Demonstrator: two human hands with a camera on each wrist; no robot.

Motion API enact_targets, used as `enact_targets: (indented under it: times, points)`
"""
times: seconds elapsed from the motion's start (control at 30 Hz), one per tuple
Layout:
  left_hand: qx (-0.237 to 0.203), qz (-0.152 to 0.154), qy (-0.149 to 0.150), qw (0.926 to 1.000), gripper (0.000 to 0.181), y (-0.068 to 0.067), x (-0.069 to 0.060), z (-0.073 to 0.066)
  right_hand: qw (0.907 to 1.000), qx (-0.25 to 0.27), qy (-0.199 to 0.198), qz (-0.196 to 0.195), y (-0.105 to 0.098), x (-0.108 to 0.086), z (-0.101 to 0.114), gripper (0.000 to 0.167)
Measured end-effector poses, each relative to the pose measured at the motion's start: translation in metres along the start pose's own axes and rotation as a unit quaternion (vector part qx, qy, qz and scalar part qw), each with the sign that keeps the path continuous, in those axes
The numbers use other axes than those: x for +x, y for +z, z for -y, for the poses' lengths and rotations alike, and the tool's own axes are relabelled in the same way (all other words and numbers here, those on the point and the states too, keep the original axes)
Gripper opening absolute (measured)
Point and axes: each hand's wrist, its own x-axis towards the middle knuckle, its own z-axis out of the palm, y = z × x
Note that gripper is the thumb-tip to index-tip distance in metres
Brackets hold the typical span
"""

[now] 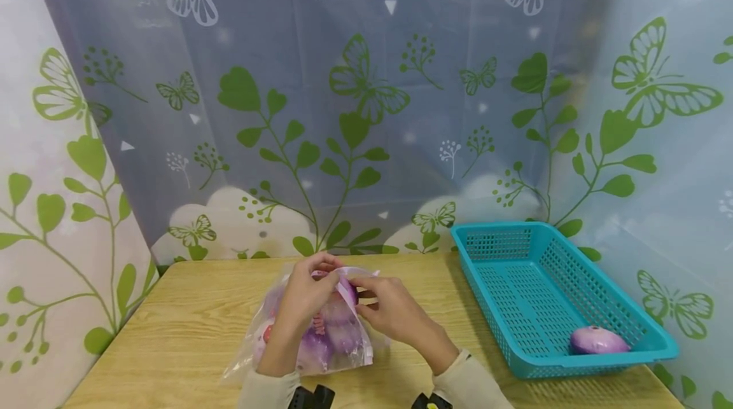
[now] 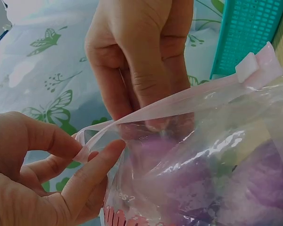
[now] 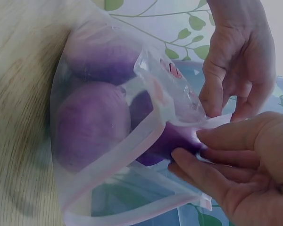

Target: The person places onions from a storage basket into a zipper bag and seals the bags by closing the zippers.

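Note:
A clear plastic slider bag (image 1: 343, 358) with red print lies on the table, its mouth open. Several rounded purple-and-white objects (image 3: 92, 125), onion-like in look, show through the plastic. My left hand (image 1: 306, 298) pinches the bag's rim between thumb and fingers, as the left wrist view shows. At the bag's mouth, my right hand (image 1: 395, 307) grips a purple rounded object (image 3: 172, 141) with thumb and fingertips. Part of that object is hidden by plastic and fingers. The white slider (image 2: 247, 68) sits near one end of the zip strip.
To the right stands a turquoise perforated basket (image 1: 521, 301), with one purple-and-white rounded object (image 1: 598, 340) in its near right corner. The wooden table (image 1: 189, 313) meets hanging sheets (image 1: 309, 123) printed with leaves and butterflies at the back and sides.

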Motion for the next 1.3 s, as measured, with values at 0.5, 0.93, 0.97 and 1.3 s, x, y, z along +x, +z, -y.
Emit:
enact_targets:
  times: [0.5, 0.93, 0.97, 1.3]
  points:
    - [-0.023, 0.003, -0.027, 0.9993, 0.014, 0.001, -0.002, -0.001, 0.9976, -0.010, 0.068, 0.012, -0.039, -0.015, 0.001, 0.028]
    - [-0.020, 0.002, -0.026, 0.9995, 0.015, -0.001, -0.001, 0.000, 0.9916, -0.088, 0.091, 0.028, -0.107, -0.036, -0.006, 0.032]
    - [-0.020, 0.003, -0.027, 0.9994, 0.014, -0.001, -0.001, -0.001, 0.9899, -0.092, 0.102, 0.035, -0.113, -0.038, -0.006, 0.034]
    - [-0.019, 0.008, -0.027, 0.9994, 0.014, -0.001, -0.002, -0.001, 0.9694, -0.162, 0.151, 0.106, -0.168, -0.055, -0.021, 0.041]
